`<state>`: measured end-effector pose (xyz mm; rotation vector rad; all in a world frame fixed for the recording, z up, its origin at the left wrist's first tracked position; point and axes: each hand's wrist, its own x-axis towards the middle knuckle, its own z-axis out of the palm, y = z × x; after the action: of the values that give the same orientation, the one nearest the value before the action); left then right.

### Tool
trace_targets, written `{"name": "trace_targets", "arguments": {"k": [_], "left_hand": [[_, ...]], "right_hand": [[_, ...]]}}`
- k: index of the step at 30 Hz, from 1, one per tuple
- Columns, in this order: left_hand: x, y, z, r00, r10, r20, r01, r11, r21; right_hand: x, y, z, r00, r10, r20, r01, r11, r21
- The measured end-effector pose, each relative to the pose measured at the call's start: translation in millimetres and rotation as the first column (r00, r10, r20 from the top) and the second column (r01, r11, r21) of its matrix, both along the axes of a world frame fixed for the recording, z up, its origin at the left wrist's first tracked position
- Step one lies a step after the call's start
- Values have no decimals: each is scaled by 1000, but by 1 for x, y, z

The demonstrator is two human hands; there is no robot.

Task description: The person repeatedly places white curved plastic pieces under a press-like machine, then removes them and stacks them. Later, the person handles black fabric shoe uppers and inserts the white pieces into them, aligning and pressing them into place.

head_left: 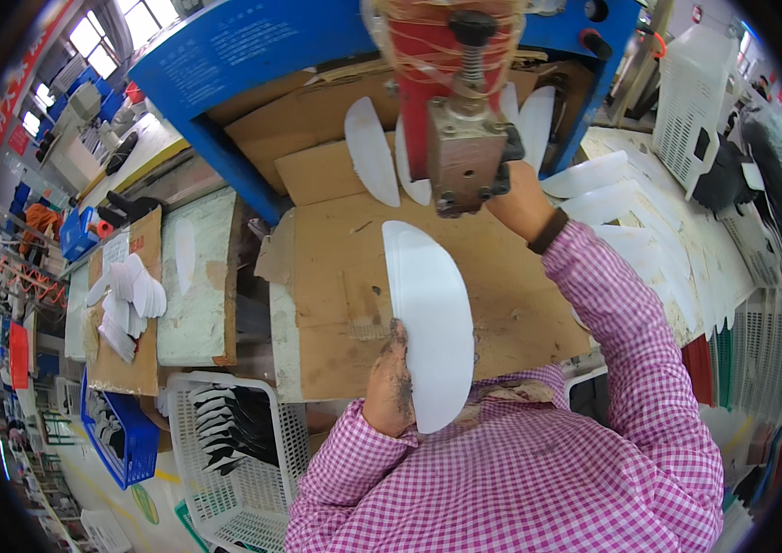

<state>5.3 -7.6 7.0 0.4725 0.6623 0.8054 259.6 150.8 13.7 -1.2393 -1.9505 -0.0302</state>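
Observation:
A white half-moon sheet (432, 323) is pinched along its straight edge by my left hand (388, 387), whose skin is darkly smudged. The sheet extends over the brown cardboard (520, 313) in front of me. My right hand (522, 203) is closed around the black handle (509, 147) on the side of the metal press head (466, 157); some of its fingers are hidden behind the head. Under the red arm of the blue machine (253, 55), more white curved pieces (373, 152) stand against cardboard.
Overlapping white sheets (635, 203) lie on the right-hand table. To the left, a pile of small white pieces (128, 295) rests on a cardboard sheet. A white crate (290, 433) with dark shoe-like pieces stands by my left elbow, beside a blue basket (140, 452).

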Motion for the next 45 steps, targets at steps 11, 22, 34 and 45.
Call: {"name": "trace_targets", "arguments": {"k": [11,22,34,45], "left_hand": [[51,54,27,982,95,-164,-84,994,72],[39,113,37,946,323,-34,-313,933,179],[-12,10,13,990,112,-87,-116,992,-43],[-2,56,-19,811,577,97,-584,805,103]], "right_hand": [[100,-110,4,952,-302,40,305,944,-127],[77,-109,1,983,-180,30,182,978,-103],[18,-171,-11,985,96,-140,-137,936,-324],[-104,-157,-44,696,-9,-718,-566,609,-556]]}}
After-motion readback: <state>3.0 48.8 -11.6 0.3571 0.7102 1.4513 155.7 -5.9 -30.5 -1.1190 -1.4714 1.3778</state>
